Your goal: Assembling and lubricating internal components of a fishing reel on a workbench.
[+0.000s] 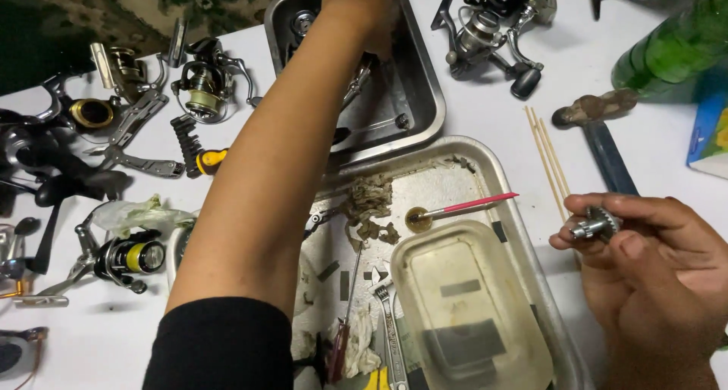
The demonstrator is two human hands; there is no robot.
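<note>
pink brush (470,206) — green bottle (675,49) — black sleeve (220,344)

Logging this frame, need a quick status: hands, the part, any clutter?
Left hand reaching into upper steel tray, grip hidden. Right hand pinching small metal gear part, off the table. Pink-handled brush and wooden skewers lie between.

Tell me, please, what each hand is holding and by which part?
The right hand pinches a small metal gear part by its sides between thumb and fingertips. The left hand reaches into the steel tray; its hold cannot be told.
</note>
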